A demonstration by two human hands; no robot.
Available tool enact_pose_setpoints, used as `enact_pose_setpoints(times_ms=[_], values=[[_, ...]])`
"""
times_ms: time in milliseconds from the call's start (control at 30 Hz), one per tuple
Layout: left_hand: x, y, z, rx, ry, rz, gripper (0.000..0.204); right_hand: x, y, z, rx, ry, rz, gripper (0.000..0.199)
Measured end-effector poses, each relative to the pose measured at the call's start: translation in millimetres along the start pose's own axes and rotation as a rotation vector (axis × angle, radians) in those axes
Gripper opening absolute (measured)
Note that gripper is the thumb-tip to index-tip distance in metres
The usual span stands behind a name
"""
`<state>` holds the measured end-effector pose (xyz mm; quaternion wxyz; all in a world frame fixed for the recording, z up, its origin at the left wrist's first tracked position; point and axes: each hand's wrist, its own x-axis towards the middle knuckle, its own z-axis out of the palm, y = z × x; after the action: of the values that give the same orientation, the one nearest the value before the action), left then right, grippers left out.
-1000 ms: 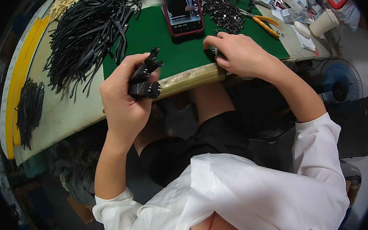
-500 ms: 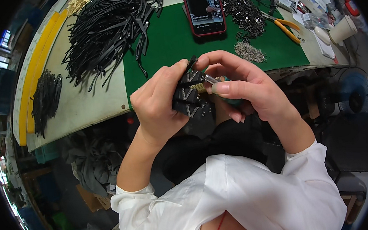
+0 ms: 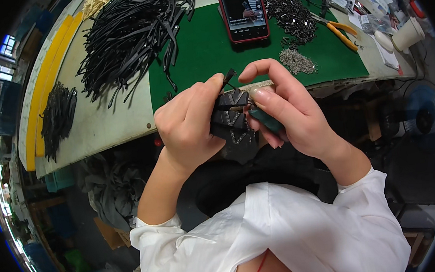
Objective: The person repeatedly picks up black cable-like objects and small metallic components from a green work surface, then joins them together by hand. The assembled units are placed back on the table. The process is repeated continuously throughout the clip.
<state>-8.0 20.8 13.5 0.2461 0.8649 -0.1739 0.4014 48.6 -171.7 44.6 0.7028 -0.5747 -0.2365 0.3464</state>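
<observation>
My left hand (image 3: 183,121) is closed round several black eyeglass temples (image 3: 230,118). Their wide ends, set with V-shaped rows of small sparkling stones, stick out toward my right hand. Fingers of my right hand (image 3: 294,107) are wrapped round a screwdriver with a dark green handle (image 3: 266,120). Its tip is against or close to the temple ends; whether it touches them is hidden by my fingers. My right index finger is raised and bent above the temples. Both hands are held just in front of the table edge.
A green mat (image 3: 196,61) bears a phone (image 3: 242,14), a heap of small dark metal parts (image 3: 295,20), a heap of tiny screws (image 3: 297,61) and orange-handled pliers (image 3: 341,33). Black temples (image 3: 123,41) are piled at left, beside yellow strips (image 3: 52,80). A white cup (image 3: 406,34) stands right.
The screwdriver's metal shaft, visible earlier, is now hidden, and its handle sits lower and closer to the temples. My right thumb has moved up, and the temples have turned slightly.
</observation>
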Motion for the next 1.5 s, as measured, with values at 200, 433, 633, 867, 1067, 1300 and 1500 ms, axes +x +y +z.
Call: enact_pose_setpoints(times_ms=[200, 433, 633, 867, 1067, 1300, 1500], values=[[-2, -10, 5, 0.051, -0.035, 0.025, 0.048, 13, 36, -1, -0.751, 0.262, -0.508, 0.034], [8, -22, -1, 0.278, -0.130, -0.328, 0.040, 9, 37, -4, -0.926, 0.252, -0.385, 0.044], [59, -133, -1, 0.607, -0.253, -0.563, 0.031, -5, 34, -23, -0.843, 0.270, -0.252, 0.046], [76, -164, 44, 0.662, -0.456, -0.630, 0.024, -10, 31, -36, -0.859, 0.285, -0.221, 0.044], [71, -159, 32, 0.573, -0.383, -0.577, 0.030, -15, 18, -85, -1.067, 0.400, -0.202, 0.042], [77, -110, -12, 0.002, -0.186, -0.402, 0.021, -7, 2, -114, -1.323, 0.153, -0.121, 0.029], [49, -69, -22, -0.276, -0.220, -0.474, 0.013, -1, 2, -109, -1.413, 0.077, -0.074, 0.027]])
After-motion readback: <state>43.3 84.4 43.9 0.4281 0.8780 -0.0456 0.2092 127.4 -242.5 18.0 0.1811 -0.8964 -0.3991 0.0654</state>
